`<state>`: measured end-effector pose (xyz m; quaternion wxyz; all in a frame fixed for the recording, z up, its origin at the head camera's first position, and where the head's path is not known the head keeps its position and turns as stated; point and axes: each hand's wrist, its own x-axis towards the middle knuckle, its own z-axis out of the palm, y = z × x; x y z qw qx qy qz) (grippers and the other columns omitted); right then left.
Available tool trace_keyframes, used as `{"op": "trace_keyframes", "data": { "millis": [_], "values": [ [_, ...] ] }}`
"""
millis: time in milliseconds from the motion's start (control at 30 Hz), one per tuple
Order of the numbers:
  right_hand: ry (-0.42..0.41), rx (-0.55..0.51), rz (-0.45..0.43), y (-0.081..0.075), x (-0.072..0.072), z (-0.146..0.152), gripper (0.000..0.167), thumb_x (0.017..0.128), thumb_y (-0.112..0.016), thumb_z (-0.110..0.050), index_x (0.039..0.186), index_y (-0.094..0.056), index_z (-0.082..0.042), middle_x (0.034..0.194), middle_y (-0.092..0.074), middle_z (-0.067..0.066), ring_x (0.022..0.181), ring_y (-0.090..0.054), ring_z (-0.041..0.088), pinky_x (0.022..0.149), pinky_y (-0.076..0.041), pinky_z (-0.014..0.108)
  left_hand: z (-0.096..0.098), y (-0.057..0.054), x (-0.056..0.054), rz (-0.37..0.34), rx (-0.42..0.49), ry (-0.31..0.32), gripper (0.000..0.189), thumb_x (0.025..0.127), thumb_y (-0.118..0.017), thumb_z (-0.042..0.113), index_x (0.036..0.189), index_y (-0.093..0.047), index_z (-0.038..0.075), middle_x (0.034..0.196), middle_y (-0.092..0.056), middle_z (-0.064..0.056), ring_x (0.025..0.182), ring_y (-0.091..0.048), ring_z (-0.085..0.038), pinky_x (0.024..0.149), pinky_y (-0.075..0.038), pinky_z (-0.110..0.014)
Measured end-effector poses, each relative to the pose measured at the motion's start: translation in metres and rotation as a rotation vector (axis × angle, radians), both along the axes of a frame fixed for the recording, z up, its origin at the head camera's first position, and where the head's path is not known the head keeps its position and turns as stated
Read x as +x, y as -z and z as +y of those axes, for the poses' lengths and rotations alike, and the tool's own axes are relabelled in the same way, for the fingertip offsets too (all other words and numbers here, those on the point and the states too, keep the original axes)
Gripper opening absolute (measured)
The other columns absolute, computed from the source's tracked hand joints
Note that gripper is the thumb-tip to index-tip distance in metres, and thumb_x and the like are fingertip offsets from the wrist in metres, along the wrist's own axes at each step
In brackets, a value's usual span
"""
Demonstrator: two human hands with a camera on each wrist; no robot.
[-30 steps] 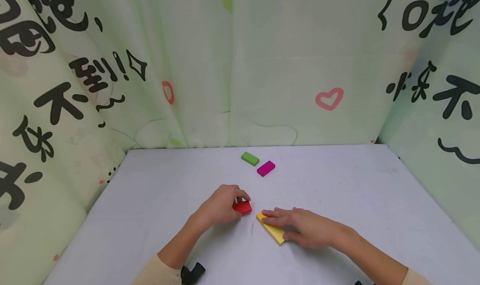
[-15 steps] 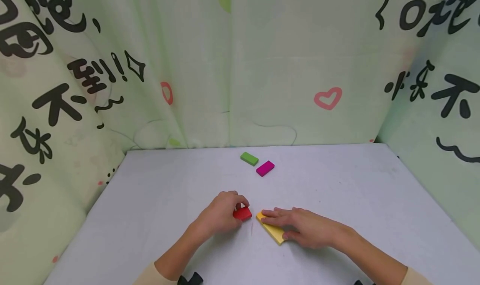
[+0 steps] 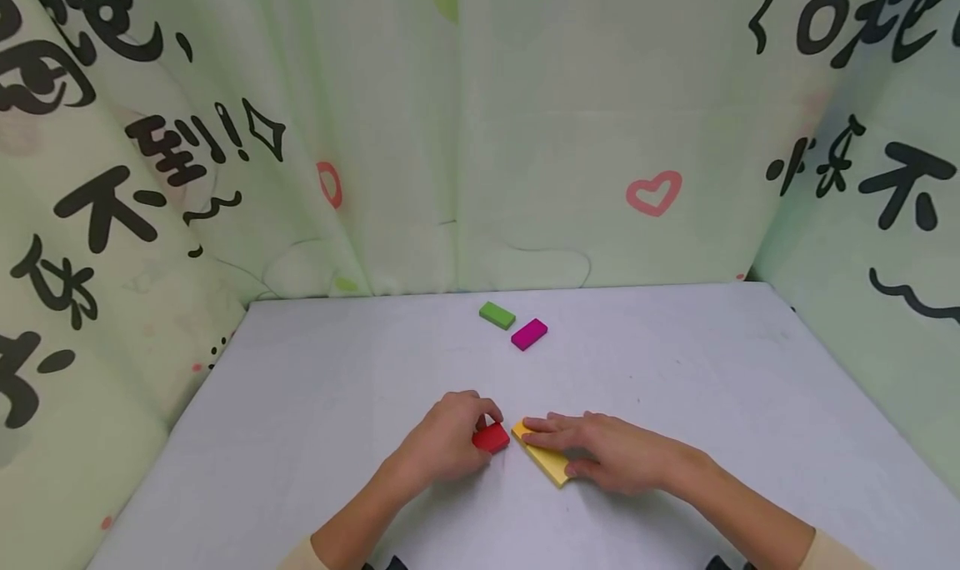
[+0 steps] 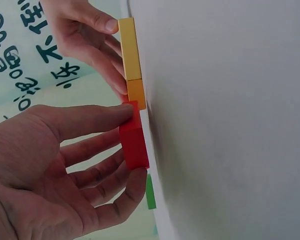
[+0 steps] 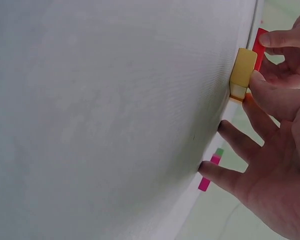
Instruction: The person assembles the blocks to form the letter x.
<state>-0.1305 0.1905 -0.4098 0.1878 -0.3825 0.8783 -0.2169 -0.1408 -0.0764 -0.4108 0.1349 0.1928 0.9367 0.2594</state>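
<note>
A red block (image 3: 491, 438) sits between the thumb and fingertips of my left hand (image 3: 448, 437), low over the white table. Just right of it, a yellow block (image 4: 130, 50) and an orange block (image 4: 136, 94) lie end to end in a slanting line. My right hand (image 3: 626, 455) holds this pair, thumb at the yellow block and forefinger by the orange one. Its other fingers spread out, their tips at the tabletop in the right wrist view. In the head view a narrow gap shows between the red block and the pair.
Farther back on the white table (image 3: 337, 370) lie a green block (image 3: 497, 315) and a magenta block (image 3: 529, 334), close together. Light green curtains (image 3: 555, 137) with dark lettering enclose the table's back and sides.
My left hand has brought the red block nearer to me and slightly right, closer to the yellow and orange blocks. My right hand stays in place. The head view has shifted slightly.
</note>
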Motion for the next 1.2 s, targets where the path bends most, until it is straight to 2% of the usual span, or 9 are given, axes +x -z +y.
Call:
{"op": "trace_keyframes", "data": {
  "millis": [267, 700, 1000, 1200],
  "values": [
    [0.002, -0.009, -0.016, 0.001, 0.000, 0.000, 0.066, 0.099, -0.068, -0.009, 0.158, -0.047, -0.031, 0.166, -0.041, -0.008, 0.153, -0.040, 0.034, 0.115, -0.033, 0.072, 0.002, 0.001, 0.002, -0.023, -0.002, 0.026, 0.045, 0.077, -0.091, 0.016, 0.118, -0.073, 0.015, 0.099, -0.065, 0.001, 0.097, -0.058, -0.015, 0.070, -0.058, -0.024],
    [0.002, -0.017, -0.007, 0.001, 0.000, 0.000, 0.066, 0.098, -0.069, -0.008, 0.157, -0.048, -0.031, 0.166, -0.042, -0.008, 0.153, -0.040, 0.034, 0.115, -0.033, 0.072, 0.003, 0.003, 0.003, -0.069, -0.004, 0.023, 0.049, 0.077, -0.092, 0.016, 0.122, -0.073, 0.015, 0.101, -0.066, 0.003, 0.101, -0.056, -0.015, 0.073, -0.057, -0.024],
    [-0.001, -0.010, -0.002, 0.002, -0.001, 0.001, 0.066, 0.099, -0.068, -0.008, 0.157, -0.048, -0.032, 0.166, -0.041, -0.008, 0.153, -0.040, 0.034, 0.115, -0.033, 0.072, -0.007, -0.001, 0.002, -0.075, 0.002, 0.106, 0.062, 0.074, -0.092, 0.006, 0.133, -0.072, 0.014, 0.107, -0.070, 0.004, 0.092, -0.061, -0.009, 0.073, -0.055, -0.019],
    [-0.004, -0.012, -0.002, 0.001, -0.001, 0.001, 0.065, 0.099, -0.067, -0.008, 0.157, -0.048, -0.032, 0.166, -0.042, -0.008, 0.153, -0.040, 0.034, 0.114, -0.033, 0.073, -0.011, -0.001, 0.003, -0.040, 0.019, 0.150, 0.057, 0.079, -0.086, 0.001, 0.133, -0.072, 0.013, 0.112, -0.071, 0.002, 0.088, -0.061, -0.008, 0.071, -0.053, -0.016]
  ]
}}
